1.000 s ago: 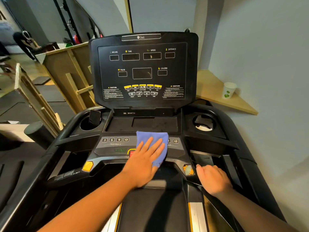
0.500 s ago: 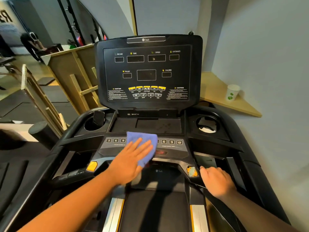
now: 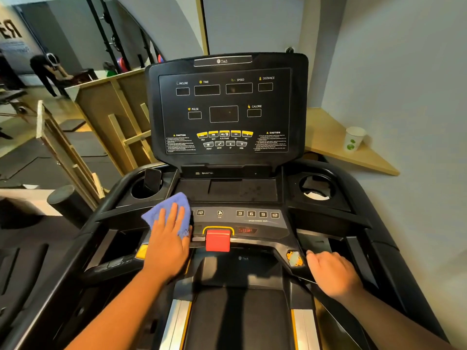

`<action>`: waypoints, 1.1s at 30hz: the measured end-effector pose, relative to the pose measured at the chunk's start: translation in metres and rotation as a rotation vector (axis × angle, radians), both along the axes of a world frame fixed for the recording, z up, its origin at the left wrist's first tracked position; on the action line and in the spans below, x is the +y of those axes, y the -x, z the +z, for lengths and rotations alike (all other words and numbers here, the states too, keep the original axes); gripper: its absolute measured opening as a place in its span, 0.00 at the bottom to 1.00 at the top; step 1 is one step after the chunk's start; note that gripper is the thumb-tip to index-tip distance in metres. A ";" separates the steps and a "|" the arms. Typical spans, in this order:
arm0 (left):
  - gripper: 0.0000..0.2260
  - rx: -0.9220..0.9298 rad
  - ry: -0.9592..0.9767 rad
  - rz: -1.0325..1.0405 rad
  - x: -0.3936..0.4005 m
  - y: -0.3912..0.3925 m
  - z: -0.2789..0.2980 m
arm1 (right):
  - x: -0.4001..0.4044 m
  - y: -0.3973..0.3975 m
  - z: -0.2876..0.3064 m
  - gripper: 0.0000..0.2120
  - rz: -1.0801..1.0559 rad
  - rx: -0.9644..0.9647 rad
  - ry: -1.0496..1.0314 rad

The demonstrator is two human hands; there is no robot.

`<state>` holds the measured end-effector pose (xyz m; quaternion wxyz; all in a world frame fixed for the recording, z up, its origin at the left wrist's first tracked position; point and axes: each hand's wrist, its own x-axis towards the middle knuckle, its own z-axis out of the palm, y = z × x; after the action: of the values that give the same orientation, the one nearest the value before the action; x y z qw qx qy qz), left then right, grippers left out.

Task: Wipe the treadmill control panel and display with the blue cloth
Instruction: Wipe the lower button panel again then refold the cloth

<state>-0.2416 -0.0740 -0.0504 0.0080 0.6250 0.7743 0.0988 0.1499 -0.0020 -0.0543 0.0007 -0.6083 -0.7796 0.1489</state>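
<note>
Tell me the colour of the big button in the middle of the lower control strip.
Red, with a yellow border around its top: the large square plastic button, seen clearly in the head view.

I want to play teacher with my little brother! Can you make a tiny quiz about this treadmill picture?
1. True or false: the left hand presses a blue fuzzy cloth flat on the grey button panel.
2. Which is beside the cloth? A) white paper cup B) red stop button C) wooden corner shelf
3. Fill in: the right hand rests on the black ____ rail.

Key: 1 true; 2 B; 3 side.
</note>
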 end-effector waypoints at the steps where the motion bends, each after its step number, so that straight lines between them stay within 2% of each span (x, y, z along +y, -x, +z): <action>1: 0.35 0.002 0.016 0.056 0.002 0.000 0.003 | 0.000 0.000 0.001 0.25 -0.001 -0.001 0.004; 4: 0.34 -0.015 0.028 0.170 0.005 -0.009 0.008 | -0.002 -0.002 0.002 0.25 -0.007 0.021 0.005; 8: 0.33 0.029 0.085 0.186 -0.015 -0.036 0.001 | -0.001 0.000 0.001 0.26 -0.094 0.089 0.102; 11: 0.39 0.160 0.254 0.070 -0.037 -0.054 -0.003 | -0.002 0.002 0.002 0.28 -0.155 0.156 0.137; 12: 0.40 0.140 0.299 0.018 -0.045 -0.066 0.002 | -0.003 0.002 0.002 0.28 -0.160 0.162 0.136; 13: 0.37 0.072 0.337 -0.009 -0.054 -0.079 0.013 | -0.004 0.002 0.002 0.28 -0.166 0.166 0.138; 16: 0.21 -0.481 0.329 -0.010 -0.075 -0.122 0.062 | -0.006 0.004 0.007 0.27 -0.206 0.189 0.168; 17: 0.17 -0.646 0.382 -0.024 -0.080 -0.132 0.078 | -0.005 0.006 0.009 0.27 -0.216 0.190 0.183; 19: 0.15 -0.965 0.464 -0.036 -0.084 -0.139 0.106 | -0.007 0.009 0.015 0.24 -0.219 0.174 0.215; 22: 0.13 -1.474 0.488 0.082 -0.078 -0.143 0.125 | -0.016 0.017 0.031 0.12 -0.159 0.241 0.160; 23: 0.13 -1.609 0.460 0.113 -0.076 -0.145 0.131 | -0.022 0.022 0.040 0.10 -0.147 0.368 0.110; 25: 0.13 -1.829 0.391 0.155 -0.068 -0.148 0.136 | -0.043 0.035 0.067 0.07 -0.271 0.831 0.169; 27: 0.15 -1.971 0.372 0.127 -0.060 -0.151 0.143 | -0.064 0.047 0.097 0.22 -0.384 1.366 0.550; 28: 0.16 -2.020 0.365 0.133 -0.056 -0.152 0.143 | -0.074 0.050 0.110 0.29 -0.411 1.566 0.734; 30: 0.19 -2.101 0.351 0.167 -0.049 -0.154 0.139 | -0.088 0.053 0.126 0.35 -0.472 1.732 0.870; 33: 0.22 -2.195 0.320 0.190 -0.049 -0.156 0.134 | -0.102 0.054 0.125 0.28 -0.510 1.744 0.832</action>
<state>-0.0855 -0.1232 0.0835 0.7615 0.1283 0.3958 0.4970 0.0962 -0.1038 0.0711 0.3916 -0.3874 -0.2386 0.7998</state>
